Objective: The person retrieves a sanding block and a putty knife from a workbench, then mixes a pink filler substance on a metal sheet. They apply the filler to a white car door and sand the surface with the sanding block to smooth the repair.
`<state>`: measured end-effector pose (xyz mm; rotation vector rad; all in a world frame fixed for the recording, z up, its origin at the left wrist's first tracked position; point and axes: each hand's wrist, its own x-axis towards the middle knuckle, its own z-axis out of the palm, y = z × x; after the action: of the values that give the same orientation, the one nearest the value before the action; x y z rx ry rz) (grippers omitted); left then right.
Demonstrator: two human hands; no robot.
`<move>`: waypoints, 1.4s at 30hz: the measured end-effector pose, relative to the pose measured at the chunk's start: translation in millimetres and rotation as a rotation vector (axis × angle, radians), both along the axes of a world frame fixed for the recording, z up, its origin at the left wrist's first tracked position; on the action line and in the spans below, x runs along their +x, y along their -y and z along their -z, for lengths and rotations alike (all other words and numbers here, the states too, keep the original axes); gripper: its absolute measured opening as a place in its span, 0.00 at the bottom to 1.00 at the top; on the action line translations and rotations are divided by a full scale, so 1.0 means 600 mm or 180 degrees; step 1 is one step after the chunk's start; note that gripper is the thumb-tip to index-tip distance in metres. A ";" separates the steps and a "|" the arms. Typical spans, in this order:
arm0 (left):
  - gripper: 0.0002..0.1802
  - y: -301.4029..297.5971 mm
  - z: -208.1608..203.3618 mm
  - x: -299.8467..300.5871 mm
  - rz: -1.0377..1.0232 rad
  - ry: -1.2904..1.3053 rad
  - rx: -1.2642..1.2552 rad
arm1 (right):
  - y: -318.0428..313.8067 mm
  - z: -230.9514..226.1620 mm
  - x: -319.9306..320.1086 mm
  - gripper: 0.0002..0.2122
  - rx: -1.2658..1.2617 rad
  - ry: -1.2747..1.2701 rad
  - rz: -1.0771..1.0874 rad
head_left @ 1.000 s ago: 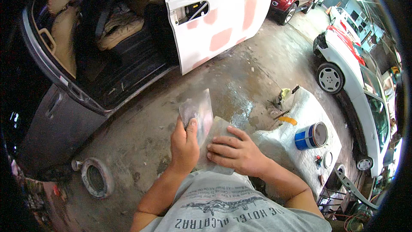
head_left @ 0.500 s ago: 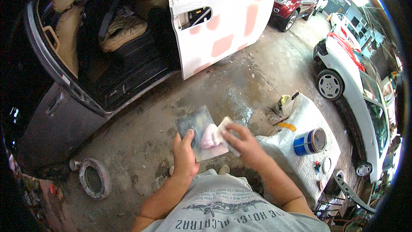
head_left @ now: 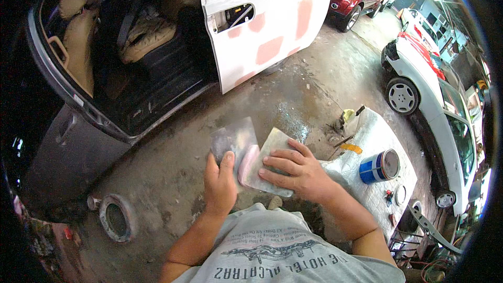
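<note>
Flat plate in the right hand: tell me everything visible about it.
The pale plate is thin, flat and roughly rectangular, with straight edges and a cloudy, smudged grey-green face; it looks like plastic, though that is uncertain. It is held tilted in midair. The right hand spreads its fingers over the face; the thumb is hidden. Its left edge borders the pink paste; whether they touch is unclear.

Paste (head_left: 248,163) was pale pink, the left plate (head_left: 234,136) a cloudy grey and the right plate (head_left: 274,143) more of a light grey-green. Door (head_left: 280,26) was white with blotchy salmon patches, can (head_left: 373,170) mostly blue, worktop covering (head_left: 378,135) kinda silvery white, shirt (head_left: 251,233) grey with dark print, seats (head_left: 79,36) tan.
</note>
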<state>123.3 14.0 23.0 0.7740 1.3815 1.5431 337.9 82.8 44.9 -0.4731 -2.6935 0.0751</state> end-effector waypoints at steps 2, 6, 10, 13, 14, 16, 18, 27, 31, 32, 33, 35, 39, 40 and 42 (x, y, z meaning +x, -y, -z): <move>0.16 -0.003 -0.001 -0.005 0.0225 -0.0253 -0.0012 | -0.016 -0.028 0.021 0.20 0.0221 0.0197 0.0110; 0.17 0.000 0.017 0.003 0.0725 -0.0652 -0.0039 | -0.022 -0.038 0.004 0.21 -0.0010 0.0014 0.0047; 0.19 -0.012 -0.002 -0.002 0.0484 -0.1239 -0.0029 | 0.020 -0.002 -0.029 0.19 -0.0218 -0.0142 -0.0295; 0.17 -0.015 0.000 0.002 0.0122 -0.1433 0.0020 | 0.045 0.022 -0.025 0.19 -0.0267 -0.0060 -0.0405; 0.16 -0.017 -0.001 0.005 -0.0005 -0.1478 0.0024 | 0.046 0.026 -0.021 0.18 -0.0262 0.0029 -0.0417; 0.16 -0.014 -0.007 0.006 -0.0132 -0.1540 0.0079 | 0.045 0.026 -0.009 0.18 -0.0317 0.0076 -0.0340; 0.16 -0.017 -0.011 0.004 -0.0262 -0.1531 0.0182 | 0.037 0.018 0.003 0.18 -0.0416 -0.0002 -0.0205; 0.17 -0.024 0.032 0.026 -0.0276 0.2134 -0.0421 | 0.019 0.090 -0.008 0.25 -0.1400 -0.0966 0.0385; 0.18 -0.007 0.059 0.016 -0.0157 0.1947 -0.0479 | -0.050 0.088 0.049 0.23 -0.0489 -0.0112 0.0809; 0.18 -0.006 0.055 0.016 -0.0144 0.1816 -0.0345 | -0.036 0.048 0.041 0.23 -0.0245 -0.0200 0.0819; 0.18 -0.006 0.044 0.017 -0.0124 0.1686 -0.0231 | -0.019 0.021 0.033 0.23 -0.0017 -0.0284 0.0841; 0.18 -0.007 0.028 0.016 -0.0062 0.1471 -0.0060 | -0.010 0.013 0.023 0.23 0.0162 -0.0174 0.0268; 0.17 -0.005 0.015 0.001 0.0034 0.1096 -0.0084 | -0.020 -0.009 0.034 0.24 0.0124 0.0003 0.0299; 0.16 -0.003 0.024 0.000 0.0076 0.0844 -0.0066 | -0.017 -0.021 0.023 0.24 0.0155 -0.0086 0.0232; 0.16 -0.006 0.024 0.002 0.0151 0.0497 -0.0062 | -0.002 -0.014 0.000 0.23 0.0092 -0.0110 0.0046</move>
<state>124.5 17.8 8.3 0.6553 1.2534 1.5179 338.1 83.7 53.6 -0.4781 -2.6532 0.0401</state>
